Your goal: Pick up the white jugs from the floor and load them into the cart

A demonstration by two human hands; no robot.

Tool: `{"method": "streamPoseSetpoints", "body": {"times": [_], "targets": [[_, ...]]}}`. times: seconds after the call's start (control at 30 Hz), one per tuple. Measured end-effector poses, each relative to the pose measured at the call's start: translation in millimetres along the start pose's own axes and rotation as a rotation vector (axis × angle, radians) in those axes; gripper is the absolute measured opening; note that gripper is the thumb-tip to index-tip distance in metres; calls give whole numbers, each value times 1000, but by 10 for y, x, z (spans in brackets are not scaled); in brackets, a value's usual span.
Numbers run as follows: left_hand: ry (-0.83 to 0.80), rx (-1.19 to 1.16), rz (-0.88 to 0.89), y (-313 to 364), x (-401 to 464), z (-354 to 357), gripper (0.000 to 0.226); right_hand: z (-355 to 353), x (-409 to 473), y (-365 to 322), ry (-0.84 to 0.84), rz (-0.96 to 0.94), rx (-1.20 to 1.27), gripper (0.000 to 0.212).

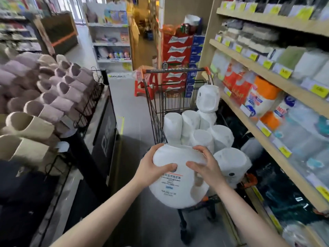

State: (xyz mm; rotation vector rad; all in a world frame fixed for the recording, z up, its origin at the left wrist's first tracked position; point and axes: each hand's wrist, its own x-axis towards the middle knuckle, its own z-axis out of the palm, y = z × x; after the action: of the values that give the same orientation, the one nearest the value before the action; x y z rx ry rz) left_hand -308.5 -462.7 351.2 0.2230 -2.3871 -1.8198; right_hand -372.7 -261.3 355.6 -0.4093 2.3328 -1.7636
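At the near end of the cart (153, 111), between the slipper rack (44, 97) on one side and the stocked shelves (267, 72) on the other, the person held a white jug (176, 186) up in both hands. The left hand (154, 166) cupped the jug's left shoulder, thumb hooked across the front above the printed label; the right hand (204, 164) lay curled over the top and right side, fingers wrapped round the far edge. Neither hand was flat or loose: both gripped.

The jug hung just short of the basket, its long axis running roughly away from the person and tipped so that the far end pointed towards the load. Ahead of it the other jugs (195, 129) already filled much of the basket, most lying with their round ends towards the handle, one perched higher at the back (it looked none too steady). Both hands were about level on the jug, so neither arm led.

The free room seemed to lie on the left of the basket, straight ahead of the left hand, so I judged the next push would go forward and slightly down into that gap.
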Motion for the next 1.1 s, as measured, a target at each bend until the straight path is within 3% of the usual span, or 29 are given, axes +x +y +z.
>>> {"method": "streamPoseSetpoints", "body": {"times": [0.27,0.53,0.7,0.8,1.1], "targets": [[-101,-23,25,-334,1518,-530,74,436,1381,53,121,30,23,66],[-344,7,90,-306,3146,-977,75,676,2511,-133,311,83,35,68],[-510,-35,87,-395,3959,-769,89,507,2987,-8,476,69,-22,67],[-606,-21,120,-402,4429,-531,85,299,3284,153,552,66,-48,67],[-863,134,278,-219,5778,175,94,-383,4161,401,626,-3,-206,68]]}}
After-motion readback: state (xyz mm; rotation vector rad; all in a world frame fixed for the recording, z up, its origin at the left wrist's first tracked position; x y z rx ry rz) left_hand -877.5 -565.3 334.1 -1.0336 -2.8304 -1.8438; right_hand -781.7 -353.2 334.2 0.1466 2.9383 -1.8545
